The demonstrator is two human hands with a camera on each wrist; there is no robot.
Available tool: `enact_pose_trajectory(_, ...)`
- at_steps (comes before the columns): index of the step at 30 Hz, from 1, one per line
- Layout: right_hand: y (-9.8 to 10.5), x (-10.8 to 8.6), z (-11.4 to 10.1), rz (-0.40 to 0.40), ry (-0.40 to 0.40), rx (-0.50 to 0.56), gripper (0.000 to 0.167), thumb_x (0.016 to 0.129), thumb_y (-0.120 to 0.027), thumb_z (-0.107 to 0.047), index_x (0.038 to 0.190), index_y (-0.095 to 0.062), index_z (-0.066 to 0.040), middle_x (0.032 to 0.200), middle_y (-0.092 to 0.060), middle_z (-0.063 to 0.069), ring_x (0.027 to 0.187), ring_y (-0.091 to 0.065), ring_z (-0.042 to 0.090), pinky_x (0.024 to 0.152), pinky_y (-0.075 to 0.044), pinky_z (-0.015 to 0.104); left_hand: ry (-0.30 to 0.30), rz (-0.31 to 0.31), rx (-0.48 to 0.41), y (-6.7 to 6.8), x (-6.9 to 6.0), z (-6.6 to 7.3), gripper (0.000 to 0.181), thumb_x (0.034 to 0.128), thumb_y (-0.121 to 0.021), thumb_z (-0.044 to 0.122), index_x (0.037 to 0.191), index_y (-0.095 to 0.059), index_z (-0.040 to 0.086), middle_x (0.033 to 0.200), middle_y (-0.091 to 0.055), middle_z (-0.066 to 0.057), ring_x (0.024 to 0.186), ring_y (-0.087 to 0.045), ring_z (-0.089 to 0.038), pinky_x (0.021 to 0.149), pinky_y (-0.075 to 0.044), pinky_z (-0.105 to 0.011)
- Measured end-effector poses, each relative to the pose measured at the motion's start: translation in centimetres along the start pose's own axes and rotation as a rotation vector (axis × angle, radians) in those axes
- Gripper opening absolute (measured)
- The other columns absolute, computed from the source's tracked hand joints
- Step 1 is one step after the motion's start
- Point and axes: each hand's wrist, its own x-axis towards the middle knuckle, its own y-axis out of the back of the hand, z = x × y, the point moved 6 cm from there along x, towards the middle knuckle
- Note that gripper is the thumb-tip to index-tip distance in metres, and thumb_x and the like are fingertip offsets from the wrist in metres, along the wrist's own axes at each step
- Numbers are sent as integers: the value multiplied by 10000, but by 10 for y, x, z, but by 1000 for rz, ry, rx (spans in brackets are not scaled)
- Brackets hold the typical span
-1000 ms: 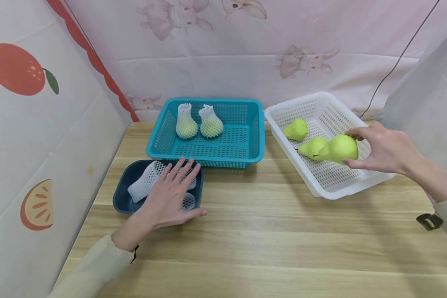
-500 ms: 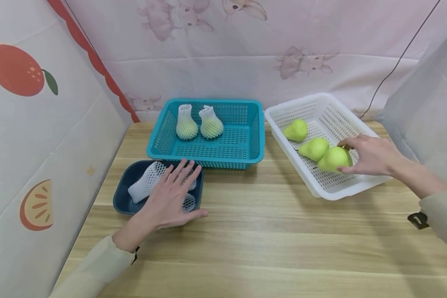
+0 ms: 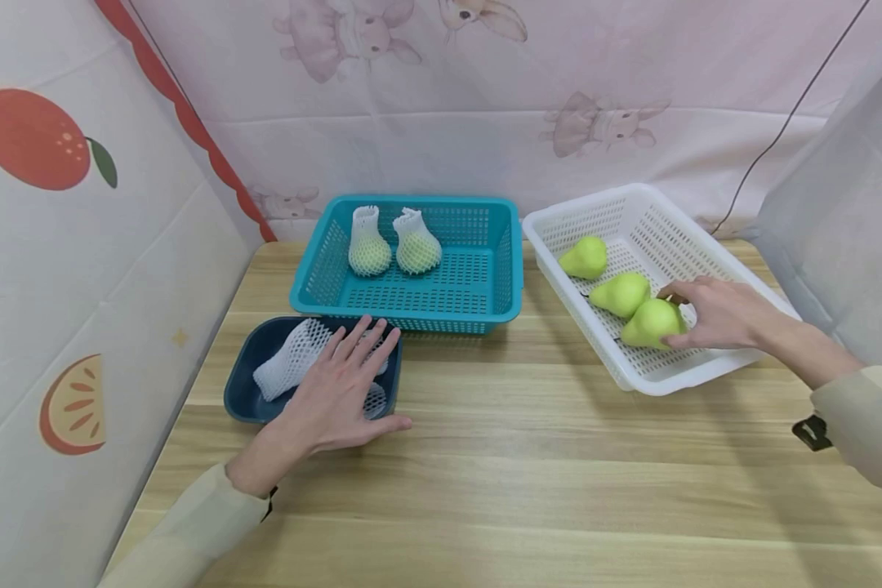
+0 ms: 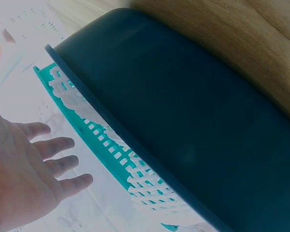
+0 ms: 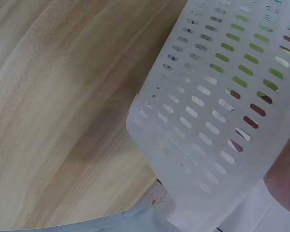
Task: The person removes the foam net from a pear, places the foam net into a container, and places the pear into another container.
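Observation:
My right hand (image 3: 720,314) reaches into the white basket (image 3: 706,365) and holds a green pear (image 3: 652,324) between thumb and fingers. Two other green pears lie there, a near one (image 3: 623,294) beside the held pear and a farther one (image 3: 585,257). My left hand (image 3: 331,392), fingers spread and straight, is over the dark blue bin (image 3: 241,384). White foam net sleeves (image 3: 290,359) lie in that bin, partly hidden by the hand. In the left wrist view the hand (image 4: 34,169) shows its palm beside the bin's rim. The right wrist view mostly shows the basket's slotted wall (image 5: 198,101).
A teal basket (image 3: 470,316) stands at the back, behind the dark blue bin. Inside are two pears in foam nets, one left (image 3: 369,249) and one right (image 3: 416,245). The wooden table (image 3: 500,482) runs in front, with printed cloth (image 3: 456,155) behind it.
My right hand has moved left and nearer with the pear, lowering it into the white basket in front of the other pears. The left hand stays almost still.

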Motion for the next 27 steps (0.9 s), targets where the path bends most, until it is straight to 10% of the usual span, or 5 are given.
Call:
enact_pose_trajectory(18,1,-8,1,-14,-35,7,861,799,-848,-560,1434,-604,-32,1386,-643,322,1288,-588,555,948,-514,730,-10,-20,0,-3,1,3,1173,830,-600,851,1689,-242,136,1753,-275,-143,1642,-238,-373,1316,-227,-608)
enact_pose_trajectory(27,21,-20,-18,136,-17,-15,917,848,-771,-612,1536,-506,-66,1515,-540,321,1374,-510,555,1063,-428,726,-10,-37,-1,-3,5,3,1175,830,-595,849,1694,-225,144,1757,-266,-140,1650,-216,-360,1323,-209,-602)
